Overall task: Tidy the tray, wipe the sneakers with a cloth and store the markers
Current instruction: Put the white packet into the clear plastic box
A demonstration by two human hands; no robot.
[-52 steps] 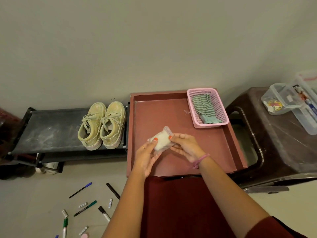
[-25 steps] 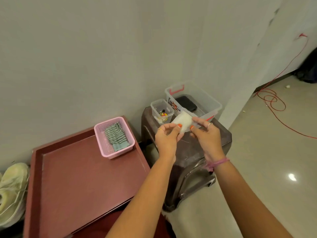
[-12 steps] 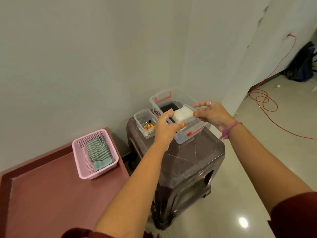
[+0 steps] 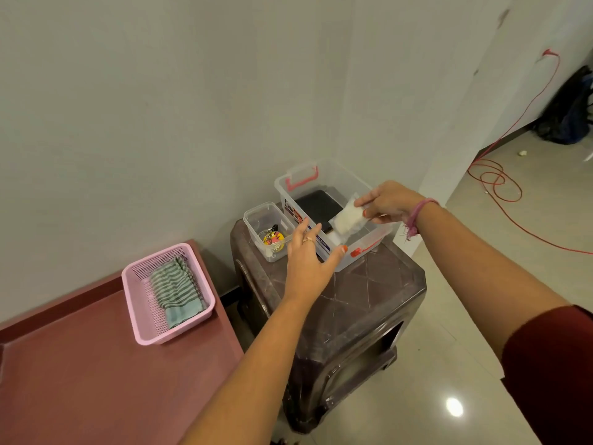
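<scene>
My right hand (image 4: 386, 201) pinches a small clear bag of white stuff (image 4: 347, 219) by its corner, hanging over the open clear storage box (image 4: 369, 244) with red latches. A black flat item (image 4: 316, 205) lies inside that box. My left hand (image 4: 308, 252) hovers open with fingers spread in front of the box's near left side, holding nothing. The red-brown tray (image 4: 96, 380) lies at lower left. In its far corner a pink basket (image 4: 141, 300) holds a folded green striped cloth (image 4: 176, 292). Sneakers and markers are out of view.
The box stands on a dark brown plastic stool (image 4: 353, 309). A small clear tub (image 4: 256, 220) with keys and a yellow keyring sits left of the box. A red cable (image 4: 500, 181) coils on the tiled floor at right, near a dark bag (image 4: 568, 114).
The view swung right from the tray to the stool. Both hands carried the bag over the box; my left hand has now let go and the right holds it alone.
</scene>
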